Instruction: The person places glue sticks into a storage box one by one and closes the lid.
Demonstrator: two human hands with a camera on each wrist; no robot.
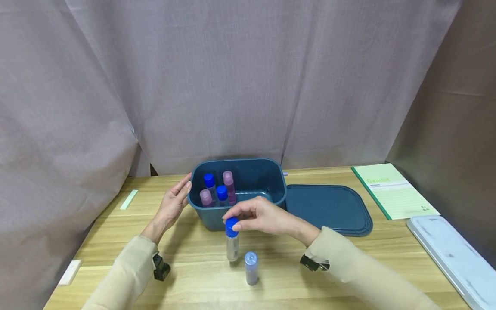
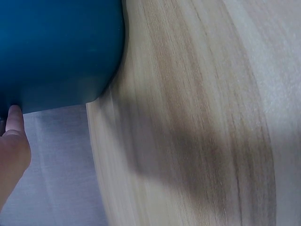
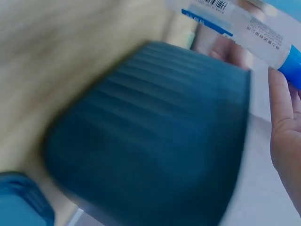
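— What does the right hand hold?
— Its fingers pinch the blue cap of a clear plastic tube, upright just in front of the dark teal plastic tub, near the bench's middle.
— And the left hand?
— Fingers straight and together, pressed against the tub's left wall.
— Anything nearby?
— A second clear tube with a pale blue cap stands just beside the held one, toward the front edge. Four capped tubes stand inside the tub; its flat teal lid lies to the right.
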